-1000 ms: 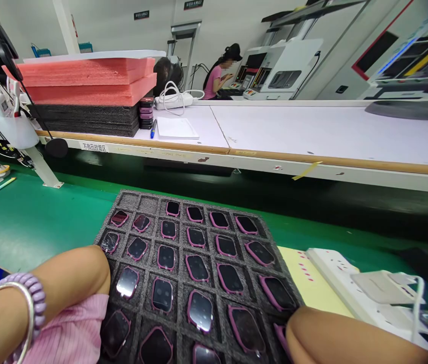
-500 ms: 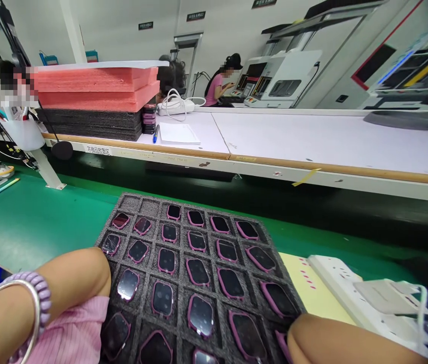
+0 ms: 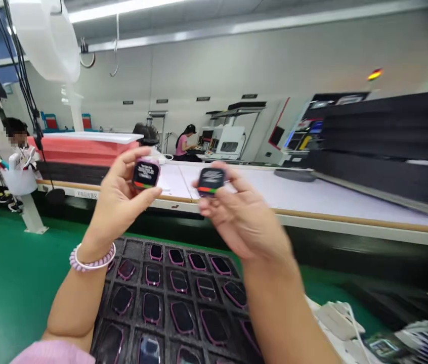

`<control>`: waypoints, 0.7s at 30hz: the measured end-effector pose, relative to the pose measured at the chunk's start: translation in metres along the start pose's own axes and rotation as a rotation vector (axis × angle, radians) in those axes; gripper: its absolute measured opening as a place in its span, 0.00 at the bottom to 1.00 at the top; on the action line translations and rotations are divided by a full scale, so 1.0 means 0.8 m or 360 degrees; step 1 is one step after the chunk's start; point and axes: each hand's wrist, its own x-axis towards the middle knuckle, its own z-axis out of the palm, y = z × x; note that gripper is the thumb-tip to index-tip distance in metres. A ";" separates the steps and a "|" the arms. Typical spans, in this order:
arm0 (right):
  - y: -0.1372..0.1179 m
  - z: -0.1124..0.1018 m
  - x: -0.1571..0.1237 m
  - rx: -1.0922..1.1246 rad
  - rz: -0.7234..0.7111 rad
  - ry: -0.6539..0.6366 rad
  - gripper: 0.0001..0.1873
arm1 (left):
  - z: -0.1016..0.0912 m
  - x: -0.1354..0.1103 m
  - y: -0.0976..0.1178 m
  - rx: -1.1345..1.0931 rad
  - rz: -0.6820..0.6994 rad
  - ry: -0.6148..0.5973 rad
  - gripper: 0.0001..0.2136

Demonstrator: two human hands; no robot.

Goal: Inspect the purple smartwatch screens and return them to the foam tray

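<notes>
My left hand (image 3: 117,202) is raised in front of me, pinching a pink-edged watch body (image 3: 145,173) with its dark back facing me. A second dark watch body (image 3: 210,181) sits in the fingertips of my right hand (image 3: 242,215), level with the first and a little apart from it. Below both hands lies a dark grey foam tray (image 3: 130,248) on the green belt. Its pockets hold several pink-rimmed watch bodies (image 3: 179,280), screens up.
A white bench (image 3: 312,194) runs across behind the green belt (image 3: 5,273). Pink and black foam sheets (image 3: 81,151) are stacked on its left end. People sit at the far left and at machines in the background. A white power strip (image 3: 335,316) lies at the lower right.
Both hands have come up from out of sight below the tray, each now holding a watch body. The camera has tilted upward, showing more of the room.
</notes>
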 end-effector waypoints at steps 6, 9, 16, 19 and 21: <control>0.030 -0.008 0.026 0.0074 0.0281 -0.0159 0.32 | 0.031 0.013 -0.040 -0.0549 -0.0543 -0.0072 0.30; 0.033 -0.011 0.025 0.0054 0.0302 -0.0167 0.34 | 0.034 0.015 -0.048 -0.0627 -0.0601 -0.0089 0.31; 0.032 -0.013 0.027 -0.0042 0.0213 -0.0108 0.32 | 0.044 0.016 -0.051 -0.0663 -0.0665 -0.0161 0.29; 0.031 -0.015 0.027 -0.0080 0.0181 -0.0097 0.30 | 0.048 0.014 -0.049 -0.0697 -0.0683 -0.0203 0.29; 0.031 -0.015 0.028 -0.0103 0.0169 -0.0098 0.29 | 0.050 0.013 -0.047 -0.0712 -0.0693 -0.0242 0.27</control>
